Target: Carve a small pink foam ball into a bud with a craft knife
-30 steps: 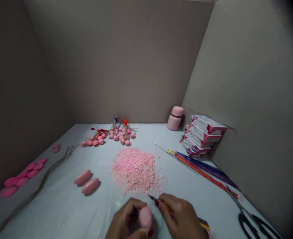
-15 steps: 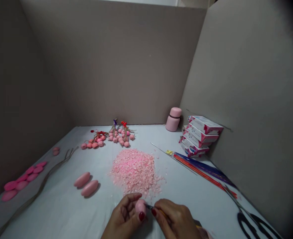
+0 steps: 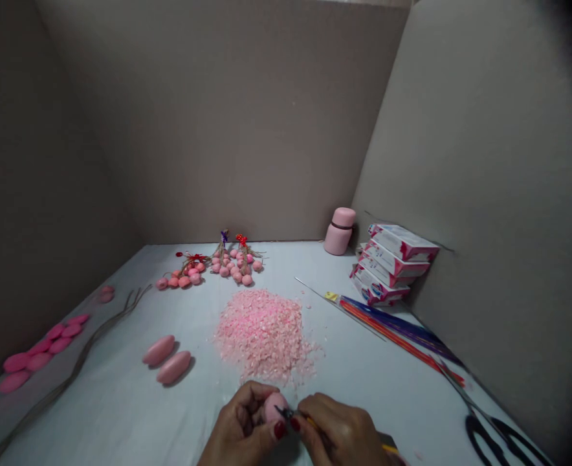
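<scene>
- L hand (image 3: 242, 427) holds the pink ball (image 3: 272, 406) snug btwn thumb & fingers; R hand (image 3: 341, 430) is wrapped round a small knife (image 3: 290, 414) w/ a yellow handle.
- Knife tip is over the ball's face; can't tell if it goes in.
- Ball is low in view, on the near side of the pile of pink bits (image 3: 266, 330).
- Two pink ovals (image 3: 174, 367) lie L of the pile, w/ a big patch of white table (image 3: 131, 421) btwn them & L hand: good room to move.
- R hand has room too, out to the scissors (image 3: 462, 393) nr the R edge.
- Red sticks (image 3: 387, 338) slant along that side.
- Pink bottle (image 3: 338, 236) stands nr the back edge, next to the box stack (image 3: 387, 268).
- Long brown cords (image 3: 78, 367) run down the L side.
</scene>
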`<control>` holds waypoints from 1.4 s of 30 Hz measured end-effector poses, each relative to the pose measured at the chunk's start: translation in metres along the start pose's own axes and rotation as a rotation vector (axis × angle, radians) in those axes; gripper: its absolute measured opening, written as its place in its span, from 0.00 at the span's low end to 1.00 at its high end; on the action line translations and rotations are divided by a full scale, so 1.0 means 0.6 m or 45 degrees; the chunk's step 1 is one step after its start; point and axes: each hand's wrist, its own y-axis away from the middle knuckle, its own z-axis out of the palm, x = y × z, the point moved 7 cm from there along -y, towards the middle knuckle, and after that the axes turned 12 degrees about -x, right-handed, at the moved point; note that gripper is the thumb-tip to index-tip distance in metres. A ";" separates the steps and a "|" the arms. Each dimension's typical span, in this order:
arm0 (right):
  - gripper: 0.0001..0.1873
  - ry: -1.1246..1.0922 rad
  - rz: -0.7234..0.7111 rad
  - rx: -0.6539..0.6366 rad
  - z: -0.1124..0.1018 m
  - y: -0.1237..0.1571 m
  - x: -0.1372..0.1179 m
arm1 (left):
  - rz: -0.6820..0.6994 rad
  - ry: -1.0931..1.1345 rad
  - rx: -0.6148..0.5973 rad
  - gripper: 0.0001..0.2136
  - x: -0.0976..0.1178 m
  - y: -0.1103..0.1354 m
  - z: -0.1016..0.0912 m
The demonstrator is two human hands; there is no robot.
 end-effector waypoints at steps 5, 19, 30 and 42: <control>0.21 -0.064 0.240 0.083 -0.023 -0.004 0.036 | -0.153 -0.026 -0.146 0.17 -0.006 0.007 0.027; 0.17 -0.019 -0.094 -0.003 -0.006 -0.001 -0.013 | -0.020 -0.234 -0.023 0.14 0.002 0.002 0.002; 0.18 -0.003 0.168 0.061 -0.016 -0.007 0.031 | -0.088 -0.216 -0.065 0.16 0.002 0.002 0.009; 0.14 -0.042 -0.058 -0.070 -0.005 -0.002 -0.012 | 0.001 -0.336 -0.058 0.16 0.009 0.003 0.009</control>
